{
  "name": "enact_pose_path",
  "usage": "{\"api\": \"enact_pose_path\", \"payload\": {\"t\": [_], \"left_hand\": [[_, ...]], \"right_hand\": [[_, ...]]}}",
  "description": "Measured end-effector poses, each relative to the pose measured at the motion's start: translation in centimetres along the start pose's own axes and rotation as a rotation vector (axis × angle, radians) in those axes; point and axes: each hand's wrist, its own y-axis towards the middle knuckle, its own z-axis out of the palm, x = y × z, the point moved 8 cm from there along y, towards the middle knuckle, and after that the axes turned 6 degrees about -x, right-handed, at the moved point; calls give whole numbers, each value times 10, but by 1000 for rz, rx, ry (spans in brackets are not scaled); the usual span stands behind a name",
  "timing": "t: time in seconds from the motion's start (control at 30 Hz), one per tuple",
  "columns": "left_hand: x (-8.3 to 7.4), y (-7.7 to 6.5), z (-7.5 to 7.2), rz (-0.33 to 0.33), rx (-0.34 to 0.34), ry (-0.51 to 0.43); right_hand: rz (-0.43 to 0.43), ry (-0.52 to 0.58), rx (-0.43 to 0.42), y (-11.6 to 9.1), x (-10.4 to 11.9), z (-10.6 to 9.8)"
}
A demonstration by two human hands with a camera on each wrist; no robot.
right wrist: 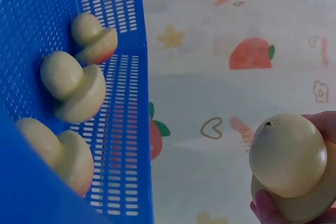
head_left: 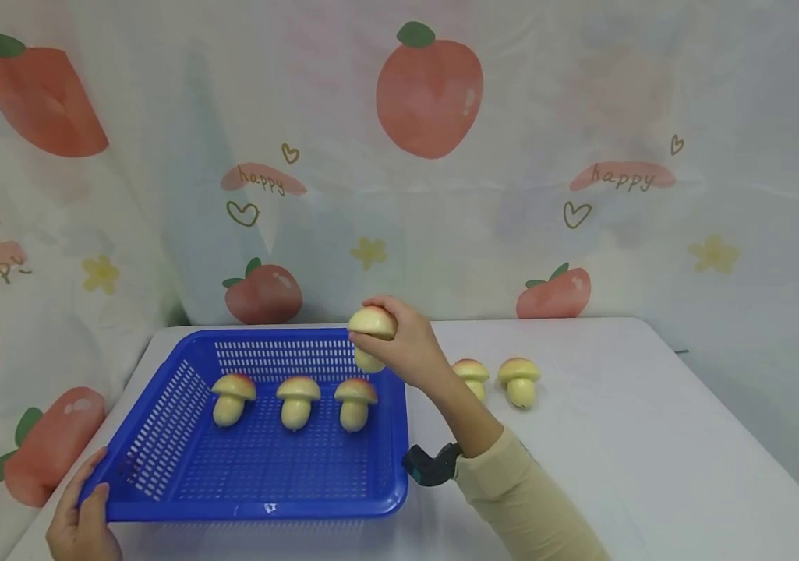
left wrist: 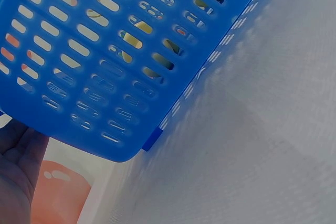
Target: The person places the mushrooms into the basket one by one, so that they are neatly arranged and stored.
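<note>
My right hand (head_left: pixel 408 344) grips a toy mushroom (head_left: pixel 371 321) by its cap, over the back right corner of a blue plastic basket (head_left: pixel 259 510). Its pale round stem (right wrist: pixel 287 153) faces the camera in the right wrist view. Inside the basket, three mushrooms stand in a row: a left one (head_left: pixel 233 399), a middle one (head_left: pixel 297 402) and a right one (head_left: pixel 355 404). At the basket's front left corner, my left hand (head_left: pixel 83 518) holds the rim between thumb and fingers. Only part of that hand (left wrist: pixel 18 169) shows in the left wrist view.
Two more mushrooms lie on the white table (head_left: pixel 616 436) right of the basket: one (head_left: pixel 520 382) in full view, the other (head_left: pixel 471 375) partly behind my right wrist. A cloth (head_left: pixel 441 234) printed with fruit and hearts hangs behind and at the left.
</note>
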Motion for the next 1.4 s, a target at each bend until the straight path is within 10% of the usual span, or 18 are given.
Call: {"api": "enact_pose_path", "payload": {"t": [0.1, 0.5, 0.8, 1.07, 1.4], "left_hand": [[-19, -13, -1, -21, 9, -13], [19, 13, 0, 10, -1, 18], [-13, -7, 0, 26, 39, 51], [21, 15, -1, 11, -12, 20], [21, 15, -1, 11, -16, -12]], "right_hand": [[-14, 12, -6, 0, 4, 5], [-43, 19, 45, 3, 3, 33], [-29, 2, 79, 4, 5, 50], [-72, -21, 126, -1, 16, 74], [-110, -89, 168, -1, 15, 100]]}}
